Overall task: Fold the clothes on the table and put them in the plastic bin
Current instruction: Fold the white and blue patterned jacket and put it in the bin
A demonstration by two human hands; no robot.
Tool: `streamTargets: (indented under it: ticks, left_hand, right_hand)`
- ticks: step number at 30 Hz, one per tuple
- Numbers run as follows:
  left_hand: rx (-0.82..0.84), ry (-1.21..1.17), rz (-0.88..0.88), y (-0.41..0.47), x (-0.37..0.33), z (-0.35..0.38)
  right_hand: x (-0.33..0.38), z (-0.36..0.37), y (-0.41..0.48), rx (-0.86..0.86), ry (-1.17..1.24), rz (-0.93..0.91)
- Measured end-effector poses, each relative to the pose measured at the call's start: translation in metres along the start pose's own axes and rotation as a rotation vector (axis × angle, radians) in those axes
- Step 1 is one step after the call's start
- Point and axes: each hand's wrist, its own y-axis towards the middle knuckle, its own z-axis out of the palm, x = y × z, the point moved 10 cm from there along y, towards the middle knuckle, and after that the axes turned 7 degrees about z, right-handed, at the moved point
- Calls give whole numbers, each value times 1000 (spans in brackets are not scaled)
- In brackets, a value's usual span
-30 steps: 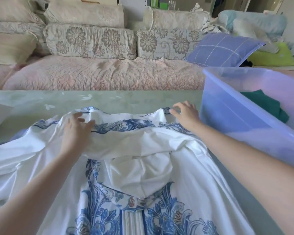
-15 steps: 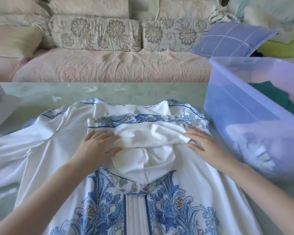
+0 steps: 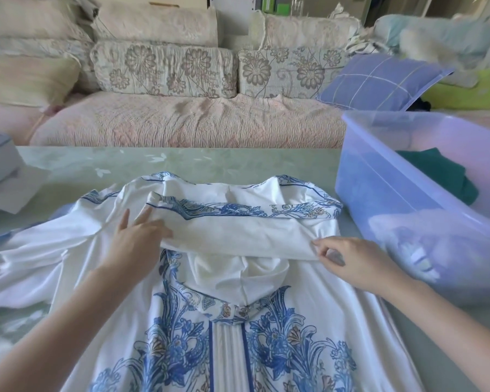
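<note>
White garment (image 3: 239, 236) pinched by right hand (image 3: 355, 261)

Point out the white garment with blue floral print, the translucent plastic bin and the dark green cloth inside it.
White garment with blue floral print (image 3: 252, 236): head view, folded-over white band.
Translucent plastic bin (image 3: 379, 188): head view, left wall.
Dark green cloth (image 3: 441, 174): head view, its middle.

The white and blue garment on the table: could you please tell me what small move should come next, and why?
Probably draw the folded band taut and press it flat. The right hand pinches its right corner, the left hand lies with straight fingers at its left end, and the garment bunches just beneath it.
</note>
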Motion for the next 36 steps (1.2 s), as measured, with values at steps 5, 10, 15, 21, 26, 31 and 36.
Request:
streamTargets:
  ticks: [5,10,15,21,26,31,36]
  left_hand:
    - [-326,-195,138,24,-53,-27]
    - [-168,-464,214,102,-153,-22]
    - [46,-645,226,174,-238,19]
    - [33,-572,207,205,-277,46]
    - [-43,-740,80,214,-269,43]
    - [-213,-896,-116,222,-245,33]
    - [-131,-818,-133,228,-234,49]
  right_hand:
    - [0,-13,12,-66,85,134]
    - [-1,18,5,-61,86,73]
    - [-17,19,3,-87,196,94]
    - [-37,10,1,-174,301,179]
    - [-40,7,2,-225,256,258]
    - [-32,-7,-1,-297,53,192]
    - [-32,-6,-5,-261,39,224]
